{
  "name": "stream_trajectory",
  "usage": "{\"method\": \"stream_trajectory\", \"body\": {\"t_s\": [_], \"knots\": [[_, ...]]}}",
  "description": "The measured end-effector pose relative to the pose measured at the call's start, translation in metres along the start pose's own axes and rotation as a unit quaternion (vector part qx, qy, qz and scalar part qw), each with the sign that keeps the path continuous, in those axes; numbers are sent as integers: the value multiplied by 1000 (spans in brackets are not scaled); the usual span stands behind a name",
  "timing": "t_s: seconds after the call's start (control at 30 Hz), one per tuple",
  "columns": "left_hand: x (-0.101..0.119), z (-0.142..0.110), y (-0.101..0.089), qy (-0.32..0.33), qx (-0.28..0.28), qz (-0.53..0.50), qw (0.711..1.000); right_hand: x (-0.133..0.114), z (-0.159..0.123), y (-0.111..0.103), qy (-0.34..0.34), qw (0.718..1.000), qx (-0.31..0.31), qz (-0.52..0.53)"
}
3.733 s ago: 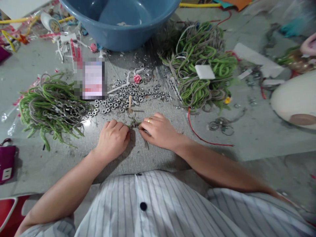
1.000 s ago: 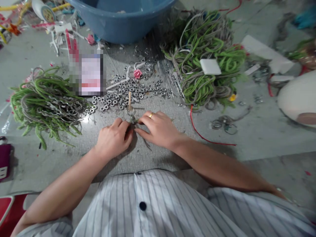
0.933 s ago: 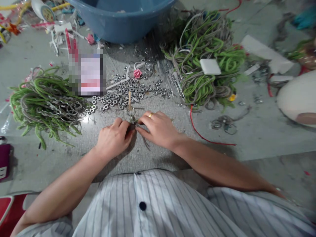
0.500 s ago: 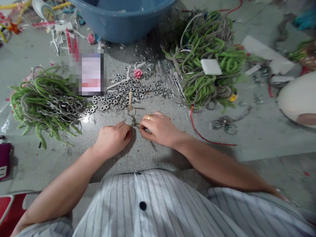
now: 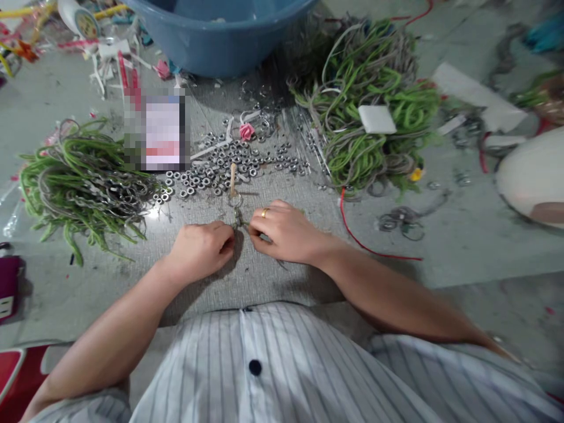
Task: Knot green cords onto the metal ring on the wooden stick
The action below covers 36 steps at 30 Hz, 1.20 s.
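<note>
Grey worktable [image 5: 264, 288], textured middle; on it loose metal nuts [image 5: 207, 167], pink rose [image 5: 246, 131] among them, upright wooden peg [image 5: 232, 179] nearer the shirt side, green-grey cord bundle [image 5: 83, 182] left, larger green-grey cord pile [image 5: 370, 158] right, blue basin [image 5: 220, 47] at far side, red string [image 5: 365, 248] below the larger pile

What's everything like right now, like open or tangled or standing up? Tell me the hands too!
Left hand: fingers curled, grip hidden
Right hand: pinching the short cord
Short cord: stretched between the hands
Peg: upright
Blue basin: upright, open
Metal nuts: loose, scattered
Left cord bundle: heaped
Right cord pile: tangled
Red cord: loose, curved
Phone: screen lit
</note>
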<state>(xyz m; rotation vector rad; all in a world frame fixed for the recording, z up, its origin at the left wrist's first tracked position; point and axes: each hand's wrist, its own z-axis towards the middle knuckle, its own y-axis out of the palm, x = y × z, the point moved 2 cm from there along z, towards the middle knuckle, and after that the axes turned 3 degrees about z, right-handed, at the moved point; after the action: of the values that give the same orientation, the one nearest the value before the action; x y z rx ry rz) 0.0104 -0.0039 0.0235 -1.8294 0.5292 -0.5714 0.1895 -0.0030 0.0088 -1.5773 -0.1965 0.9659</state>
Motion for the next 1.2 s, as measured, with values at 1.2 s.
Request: {"method": "stream_trajectory", "body": {"t_s": [1.2], "knots": [[5,-1,0,-79,11,24,997,2,-1,3,-12,994,68,81]]}}
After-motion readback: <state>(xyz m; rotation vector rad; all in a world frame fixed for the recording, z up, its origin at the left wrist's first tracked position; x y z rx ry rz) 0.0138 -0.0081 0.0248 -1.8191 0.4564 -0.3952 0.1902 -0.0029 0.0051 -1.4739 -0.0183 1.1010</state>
